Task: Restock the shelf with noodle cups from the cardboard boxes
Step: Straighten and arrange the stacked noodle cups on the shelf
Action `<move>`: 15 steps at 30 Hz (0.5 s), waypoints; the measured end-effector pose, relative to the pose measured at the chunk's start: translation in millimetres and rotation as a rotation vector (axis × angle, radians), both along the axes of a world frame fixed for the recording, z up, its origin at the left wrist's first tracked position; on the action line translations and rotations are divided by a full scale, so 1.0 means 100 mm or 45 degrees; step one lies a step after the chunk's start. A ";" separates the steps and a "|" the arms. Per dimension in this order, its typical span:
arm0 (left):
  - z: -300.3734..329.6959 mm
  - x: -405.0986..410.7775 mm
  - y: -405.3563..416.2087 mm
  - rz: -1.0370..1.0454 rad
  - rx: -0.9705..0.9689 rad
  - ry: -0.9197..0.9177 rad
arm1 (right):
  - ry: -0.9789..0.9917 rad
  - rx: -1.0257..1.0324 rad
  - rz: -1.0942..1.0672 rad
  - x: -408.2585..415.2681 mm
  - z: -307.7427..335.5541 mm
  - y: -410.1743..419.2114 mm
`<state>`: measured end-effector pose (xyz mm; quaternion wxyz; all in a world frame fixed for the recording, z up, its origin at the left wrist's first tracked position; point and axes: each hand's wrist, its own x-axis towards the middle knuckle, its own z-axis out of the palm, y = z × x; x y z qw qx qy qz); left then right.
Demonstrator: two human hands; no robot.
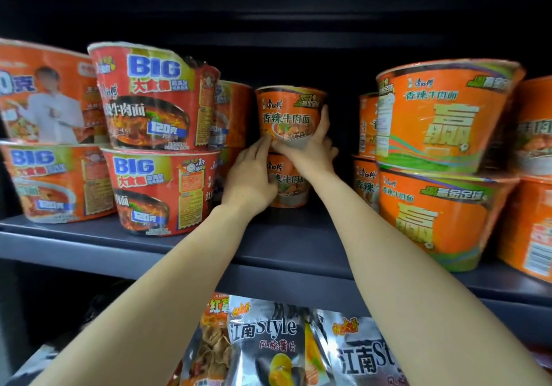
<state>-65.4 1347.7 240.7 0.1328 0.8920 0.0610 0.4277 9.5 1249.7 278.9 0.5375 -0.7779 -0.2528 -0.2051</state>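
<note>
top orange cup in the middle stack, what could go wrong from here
1. The top cup sits on a lower cup of the same narrow size, so it may topple when the right hand and left hand let go.
2. Withdrawing, the left arm could knock the red stack beside it.

One noodle cup (pixel 289 114) stands on another (pixel 288 187), between stacked bowls (pixel 155 146).
</note>
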 end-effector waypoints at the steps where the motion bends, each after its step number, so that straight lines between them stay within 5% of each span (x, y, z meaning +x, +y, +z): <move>1: 0.00 -0.01 0.00 -0.012 -0.028 0.013 | 0.029 0.044 0.086 0.00 -0.02 -0.02; 15: 0.02 -0.07 -0.02 0.010 -0.145 -0.034 | -0.028 0.108 0.058 0.06 0.06 0.03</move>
